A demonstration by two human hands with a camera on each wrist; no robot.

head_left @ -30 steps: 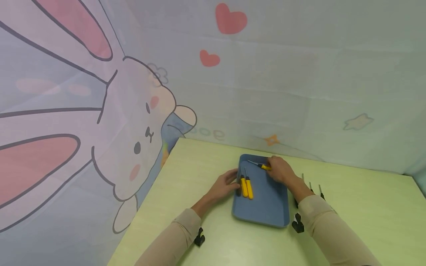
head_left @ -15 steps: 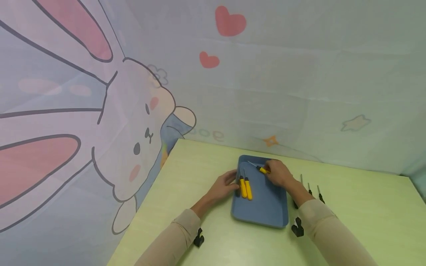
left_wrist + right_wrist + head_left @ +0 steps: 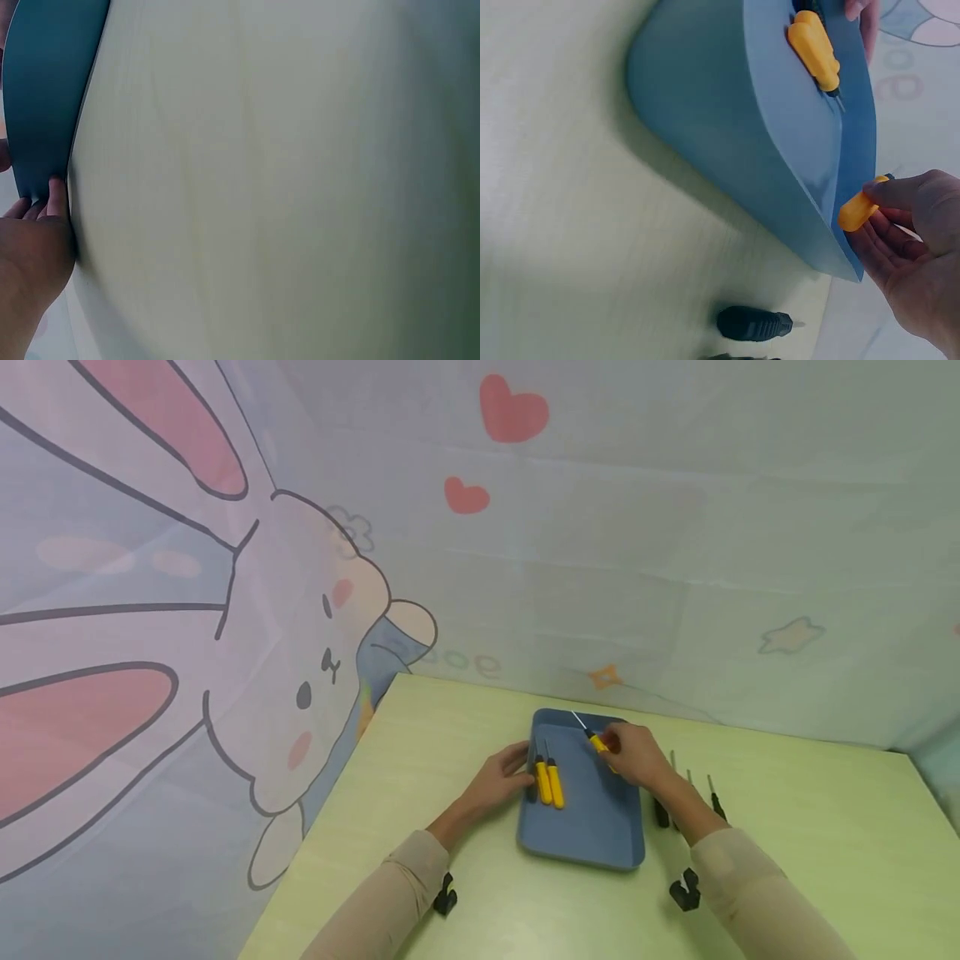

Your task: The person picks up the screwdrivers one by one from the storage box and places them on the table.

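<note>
A blue-grey tray (image 3: 585, 839) lies on the table. My left hand (image 3: 493, 783) holds its left wall, thumb over the rim; in the left wrist view several fingertips touch the tray's outer side. Over the tray's back right part, my right hand (image 3: 636, 756) pinches a screwdriver by its yellow handle (image 3: 864, 206), the shaft slanting to the back left. Two yellow-handled screwdrivers (image 3: 550, 782) lie side by side inside, shafts toward the back. Beside them, along the left wall, is a dark-handled tool (image 3: 532, 789), partly hidden by the thumb.
Several black-handled screwdrivers (image 3: 717, 802) lie on the table right of the tray, some partly covered by the right forearm. A pale green-yellow table (image 3: 817, 835) extends to both sides. Behind it hangs a printed cloth (image 3: 622, 527) with hearts and a rabbit.
The right hand has drawn the screwdriver slightly nearer and turned it from almost sideways to a steeper slant, tip toward the back. My left hand keeps its place on the tray.
</note>
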